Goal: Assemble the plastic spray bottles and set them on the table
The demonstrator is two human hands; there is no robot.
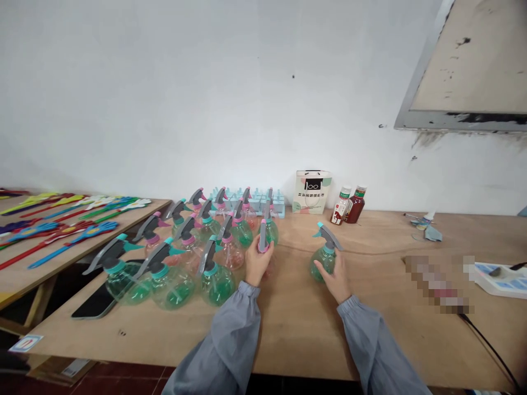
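My right hand [336,277] is closed round the clear green body of a spray bottle [320,262] with a grey and turquoise trigger head, held upright at the table. My left hand [256,264] grips the neck of a pink spray bottle [262,237] at the right end of a group of bottles; the hand hides part of its body. Left of that hand stand several more spray bottles, some green, such as the front green bottle [217,284], and some pink, such as the pink bottle [231,253]. Several hold green liquid.
A black phone [93,303] lies at the left by the bottles. Behind them are a light-blue tray [280,207], a paper bag [313,192] and two red-brown bottles [340,207]. Farther right lies a white power strip [504,288] with a cable. Colourful hand-shaped sticks [82,236] cover the left table.
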